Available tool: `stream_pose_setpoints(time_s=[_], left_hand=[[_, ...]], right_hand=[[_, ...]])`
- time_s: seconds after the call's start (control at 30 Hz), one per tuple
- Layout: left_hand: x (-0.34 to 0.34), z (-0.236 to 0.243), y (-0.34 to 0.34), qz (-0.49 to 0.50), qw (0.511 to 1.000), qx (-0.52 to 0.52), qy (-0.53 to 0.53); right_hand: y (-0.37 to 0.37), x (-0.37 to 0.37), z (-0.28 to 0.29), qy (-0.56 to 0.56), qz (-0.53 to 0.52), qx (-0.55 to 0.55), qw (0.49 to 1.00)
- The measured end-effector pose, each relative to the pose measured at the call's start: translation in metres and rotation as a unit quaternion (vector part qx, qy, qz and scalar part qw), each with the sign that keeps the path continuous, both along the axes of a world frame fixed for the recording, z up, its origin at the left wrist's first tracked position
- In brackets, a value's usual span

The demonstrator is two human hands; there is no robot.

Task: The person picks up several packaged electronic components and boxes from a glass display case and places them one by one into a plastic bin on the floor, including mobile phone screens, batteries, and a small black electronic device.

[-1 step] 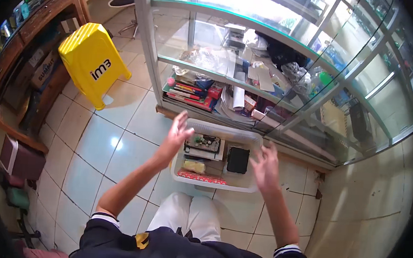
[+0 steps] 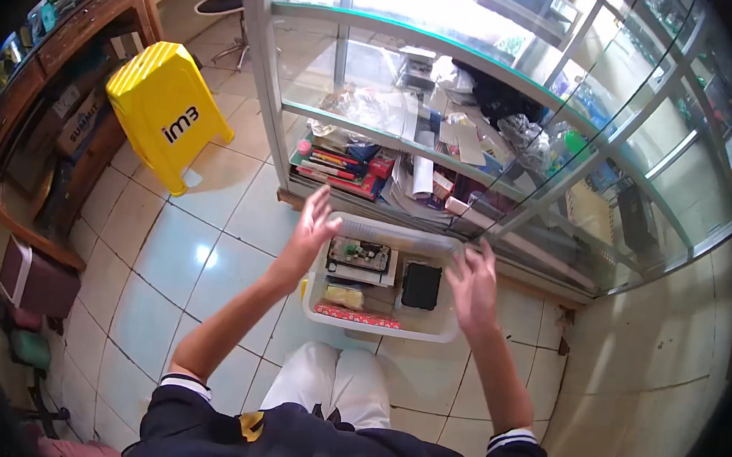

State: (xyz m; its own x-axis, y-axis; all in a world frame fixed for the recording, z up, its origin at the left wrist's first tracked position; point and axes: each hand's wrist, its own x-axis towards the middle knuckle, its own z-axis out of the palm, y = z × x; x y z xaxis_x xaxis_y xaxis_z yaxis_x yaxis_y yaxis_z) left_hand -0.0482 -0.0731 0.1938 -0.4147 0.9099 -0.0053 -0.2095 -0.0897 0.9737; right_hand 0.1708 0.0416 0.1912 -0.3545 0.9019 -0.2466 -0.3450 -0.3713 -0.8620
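On the tiled floor sits a translucent plastic tub. Along its near edge lies a long red patterned item, then a yellow packet. The right hand, empty with fingers parted, covers part of the right edge, beside a black case. A circuit-board unit lies flat, presumably for stability, toward the far-left corner; the left hand, likewise empty and open, is there. Rim contact is indeterminable. Glare obscures the glass cabinet's top.
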Motion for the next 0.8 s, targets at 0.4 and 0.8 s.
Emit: stream_pose_setpoints(time_s=[0.4, 0.8], left_hand=[[-0.069, -0.003, 0.213, 0.188, 0.893, 0.138, 0.385], [-0.109, -0.026, 0.332, 0.111, 0.816, -0.105, 0.558]], right_hand=[[0.169, -0.176, 0.015, -0.312, 0.001, 0.376, 0.873], [0.285, -0.243, -0.038, -0.467, 0.053, 0.455, 0.756]])
